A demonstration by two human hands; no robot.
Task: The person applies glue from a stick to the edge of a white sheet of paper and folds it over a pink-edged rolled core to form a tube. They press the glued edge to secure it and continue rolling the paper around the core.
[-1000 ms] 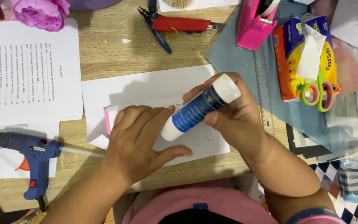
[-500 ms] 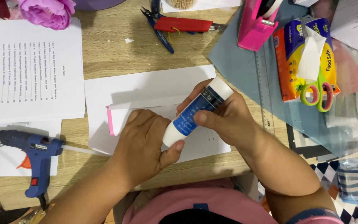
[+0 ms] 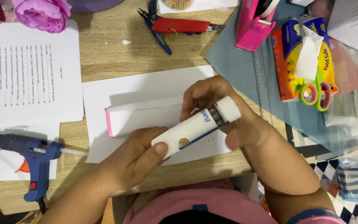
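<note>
A white glue stick (image 3: 195, 125) with a blue label lies tilted across both my hands, its cap end up to the right. My right hand (image 3: 233, 112) grips its upper end. My left hand (image 3: 139, 155) wraps its lower end, thumb on the base. Under them lies a folded white paper with a pink edge (image 3: 109, 122), resting on a larger white sheet (image 3: 146, 85) on the wooden table.
A blue hot glue gun (image 3: 30, 159) lies at the left. A printed page (image 3: 25, 70) and purple flower (image 3: 42, 14) sit at top left. Red cutter (image 3: 181, 25), blue pliers (image 3: 156, 31), pink tape dispenser (image 3: 253, 23), tissue pack (image 3: 301, 54) and green-pink scissors (image 3: 315, 91) lie behind and right.
The glue stick has tipped flatter and turned, showing more white of the label. My left hand moved from pressing the paper to holding the stick's lower end; the folded paper is now more exposed.
</note>
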